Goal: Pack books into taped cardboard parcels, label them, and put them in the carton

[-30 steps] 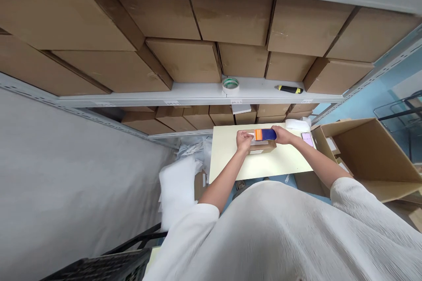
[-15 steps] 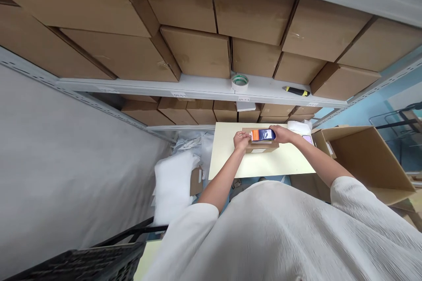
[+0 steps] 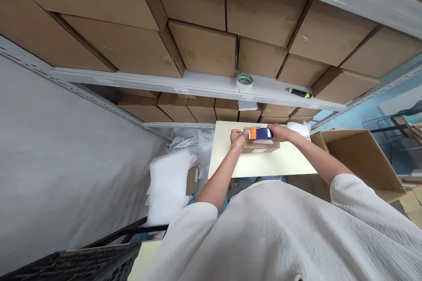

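Note:
A small brown cardboard box (image 3: pixel 247 146) with a white label on its near side lies on the pale yellow tabletop. Above it, my right hand (image 3: pixel 278 132) grips an orange and dark blue tape dispenser (image 3: pixel 263 133) by its right end. My left hand (image 3: pixel 238 138) is at the dispenser's orange end, its thumb and fingertips pinched on what looks like the clear tape end. That strip is tiny and hard to see. The dispenser covers part of the box's top.
A shelf holds stacked cartons (image 3: pixel 204 48), a tape roll (image 3: pixel 244 81) and a black-yellow cutter (image 3: pixel 298 92). Right of the table (image 3: pixel 227 164) stands a large open carton (image 3: pixel 365 158). White foam packing (image 3: pixel 168 186) lies at the left, with a black crate (image 3: pixel 99 263) nearer.
My left hand has shifted slightly left, away from the dispenser's orange end, so the gap there is wider. The dispenser has tilted a little in my right hand. The view has moved slightly.

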A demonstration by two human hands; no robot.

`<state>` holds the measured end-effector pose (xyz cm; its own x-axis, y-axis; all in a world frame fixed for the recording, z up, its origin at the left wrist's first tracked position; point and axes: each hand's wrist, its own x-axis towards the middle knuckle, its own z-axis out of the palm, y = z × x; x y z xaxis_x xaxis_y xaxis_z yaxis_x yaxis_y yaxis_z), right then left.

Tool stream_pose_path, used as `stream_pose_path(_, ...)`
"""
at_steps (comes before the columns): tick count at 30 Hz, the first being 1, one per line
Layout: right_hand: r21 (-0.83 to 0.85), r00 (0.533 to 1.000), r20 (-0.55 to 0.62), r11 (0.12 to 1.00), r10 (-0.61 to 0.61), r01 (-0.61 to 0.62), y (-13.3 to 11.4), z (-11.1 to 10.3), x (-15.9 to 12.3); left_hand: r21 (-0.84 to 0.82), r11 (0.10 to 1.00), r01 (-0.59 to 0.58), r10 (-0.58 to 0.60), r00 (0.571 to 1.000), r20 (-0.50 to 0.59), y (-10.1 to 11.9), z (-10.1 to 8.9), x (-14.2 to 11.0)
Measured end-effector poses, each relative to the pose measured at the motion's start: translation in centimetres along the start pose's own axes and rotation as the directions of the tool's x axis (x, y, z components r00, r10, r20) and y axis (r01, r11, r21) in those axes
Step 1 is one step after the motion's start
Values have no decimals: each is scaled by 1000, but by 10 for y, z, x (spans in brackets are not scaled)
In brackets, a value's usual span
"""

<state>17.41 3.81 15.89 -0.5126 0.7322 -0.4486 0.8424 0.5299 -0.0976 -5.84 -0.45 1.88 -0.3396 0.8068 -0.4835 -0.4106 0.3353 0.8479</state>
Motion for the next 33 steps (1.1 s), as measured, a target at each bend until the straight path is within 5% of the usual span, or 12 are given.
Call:
stream_pose_path(17,-47,995,59,996,80,-77,13,-12,-2,-12,999,36,-37,995,-91,-2,-35,26)
stream_pose_path(33,-138,979,172,987,107,-84,-9,-19,16,48,991,126,-120,986,-117,-17,-44,42)
